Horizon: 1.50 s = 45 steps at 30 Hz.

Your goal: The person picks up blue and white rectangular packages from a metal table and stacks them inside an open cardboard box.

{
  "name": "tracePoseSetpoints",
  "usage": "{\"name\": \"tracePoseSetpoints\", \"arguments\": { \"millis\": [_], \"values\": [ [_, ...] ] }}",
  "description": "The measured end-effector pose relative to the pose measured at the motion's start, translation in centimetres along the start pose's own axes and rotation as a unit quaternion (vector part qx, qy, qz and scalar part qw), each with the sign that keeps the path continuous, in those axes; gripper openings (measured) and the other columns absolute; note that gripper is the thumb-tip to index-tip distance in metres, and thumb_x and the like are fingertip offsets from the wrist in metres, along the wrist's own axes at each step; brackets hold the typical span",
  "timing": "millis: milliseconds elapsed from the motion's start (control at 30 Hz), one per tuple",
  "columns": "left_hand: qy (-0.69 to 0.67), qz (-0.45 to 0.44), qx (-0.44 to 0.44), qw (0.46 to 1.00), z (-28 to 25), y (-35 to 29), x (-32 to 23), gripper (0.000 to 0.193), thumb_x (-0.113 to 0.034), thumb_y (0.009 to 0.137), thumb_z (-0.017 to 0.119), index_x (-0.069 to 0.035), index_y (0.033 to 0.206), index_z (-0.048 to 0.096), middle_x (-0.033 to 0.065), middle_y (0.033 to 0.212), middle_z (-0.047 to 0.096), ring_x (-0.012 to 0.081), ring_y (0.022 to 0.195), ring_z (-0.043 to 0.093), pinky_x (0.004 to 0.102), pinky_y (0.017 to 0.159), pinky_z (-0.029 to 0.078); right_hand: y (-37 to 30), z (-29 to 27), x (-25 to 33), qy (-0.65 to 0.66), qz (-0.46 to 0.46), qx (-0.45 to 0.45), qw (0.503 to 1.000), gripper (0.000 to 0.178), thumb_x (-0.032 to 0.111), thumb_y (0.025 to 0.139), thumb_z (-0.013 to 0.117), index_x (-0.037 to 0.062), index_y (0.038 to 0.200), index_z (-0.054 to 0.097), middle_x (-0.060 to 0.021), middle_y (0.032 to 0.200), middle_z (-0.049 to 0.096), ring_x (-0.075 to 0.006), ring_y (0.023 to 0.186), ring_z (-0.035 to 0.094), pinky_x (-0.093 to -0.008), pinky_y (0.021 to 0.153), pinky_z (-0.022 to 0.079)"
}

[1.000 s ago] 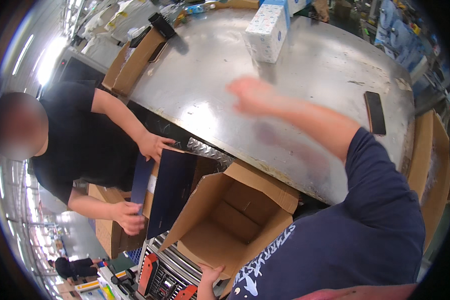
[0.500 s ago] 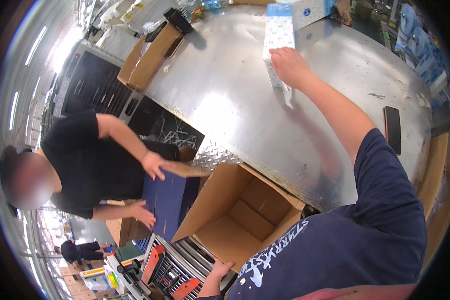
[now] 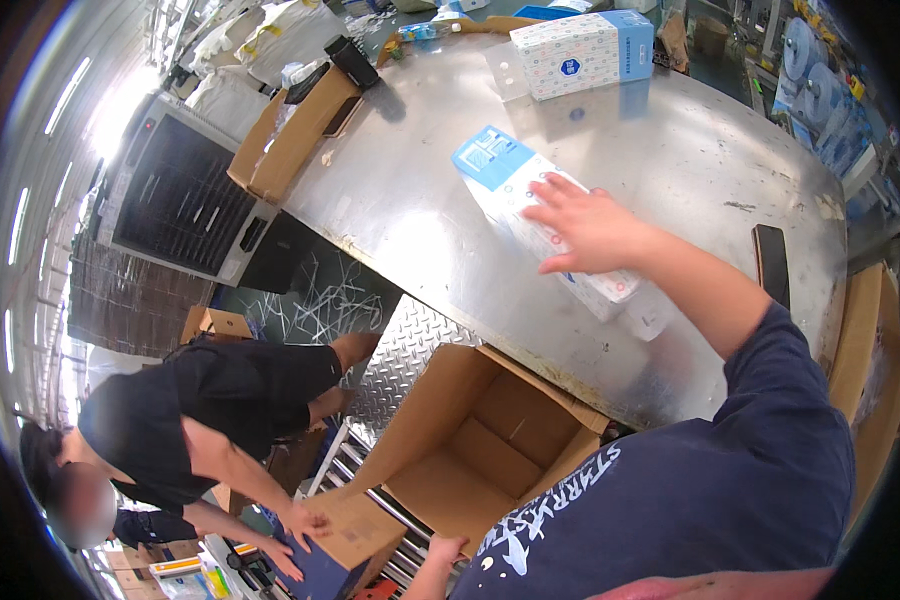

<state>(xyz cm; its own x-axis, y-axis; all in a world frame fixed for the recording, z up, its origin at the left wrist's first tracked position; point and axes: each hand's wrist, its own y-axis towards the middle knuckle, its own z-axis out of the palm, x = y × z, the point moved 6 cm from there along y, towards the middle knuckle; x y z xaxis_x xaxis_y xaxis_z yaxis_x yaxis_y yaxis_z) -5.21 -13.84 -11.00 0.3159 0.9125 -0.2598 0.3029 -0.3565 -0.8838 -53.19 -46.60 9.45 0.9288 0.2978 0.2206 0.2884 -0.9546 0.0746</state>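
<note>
My right hand (image 3: 590,228) lies flat, fingers spread, on a long white box with a blue end (image 3: 498,172). That box lies on its side on the metal table (image 3: 420,220). An open brown cardboard box (image 3: 470,450), with nothing inside, stands below the table's near edge. My left hand (image 3: 446,548) grips that box's near flap at the bottom of the view. A second white and blue box (image 3: 580,50) stands farther back on the table.
A dark phone (image 3: 772,262) lies on the table at right. A cardboard tray (image 3: 290,135) sits at the table's far left corner. A co-worker in black (image 3: 210,420) bends over a carton (image 3: 345,530) on the roller conveyor (image 3: 335,465).
My right arm reached across the table to the white and blue box; it now lies flat, nearer me, under my palm. The co-worker has bent lower over a carton.
</note>
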Motion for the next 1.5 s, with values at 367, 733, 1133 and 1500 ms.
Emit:
{"name": "tracePoseSetpoints", "arguments": {
  "millis": [367,733,1133,1500],
  "values": [
    [0.032,0.052,-0.011,0.998,-0.1,0.4,-0.9,0.041,0.006,0.075,0.063,0.001,0.114,0.053,0.0151,0.1,0.063,0.0313,0.08,0.066,0.0441,0.058,0.057,3.3,1.7,1.1,-0.025,-0.066,0.039,0.997,0.063,0.021,0.079,0.052,0.0179,0.141,0.039,-0.0094,0.151,0.027,-0.0258,0.141,0.022,-0.047,0.098,0.038],
    [0.092,0.111,-0.006,0.99,0.2,-0.2,-2.1,0.041,0.008,0.075,0.064,0.002,0.114,0.053,0.0162,0.103,0.063,0.0336,0.084,0.066,0.0479,0.064,0.058,3.7,1.8,1.2,0.004,-0.112,0.029,0.993,0.067,0.017,0.07,0.061,0.0205,0.136,0.045,-0.0066,0.148,0.033,-0.0243,0.14,0.025,-0.0431,0.093,0.042],
    [-0.001,0.013,-0.007,1.0,-0.9,2.8,2.1,0.036,-0.003,0.076,0.066,-0.001,0.112,0.058,0.0139,0.1,0.064,0.0305,0.085,0.067,0.0476,0.067,0.057,5.0,2.4,2.3,0.035,-0.137,0.005,0.99,0.063,0.02,0.07,0.063,0.0204,0.132,0.05,-0.0042,0.143,0.04,-0.024,0.137,0.03,-0.043,0.096,0.043],
    [-0.011,0.164,-0.04,0.986,-1.1,8.1,4.4,0.024,-0.004,0.069,0.067,0.004,0.092,0.064,0.0136,0.078,0.065,0.0245,0.064,0.065,0.0378,0.048,0.051,4.3,1.6,2.3,0.119,-0.031,-0.1,0.987,0.063,0.026,0.066,0.07,0.0141,0.125,0.055,-0.0145,0.142,0.04,-0.0321,0.13,0.038,-0.0392,0.105,0.036]
  ]
}}
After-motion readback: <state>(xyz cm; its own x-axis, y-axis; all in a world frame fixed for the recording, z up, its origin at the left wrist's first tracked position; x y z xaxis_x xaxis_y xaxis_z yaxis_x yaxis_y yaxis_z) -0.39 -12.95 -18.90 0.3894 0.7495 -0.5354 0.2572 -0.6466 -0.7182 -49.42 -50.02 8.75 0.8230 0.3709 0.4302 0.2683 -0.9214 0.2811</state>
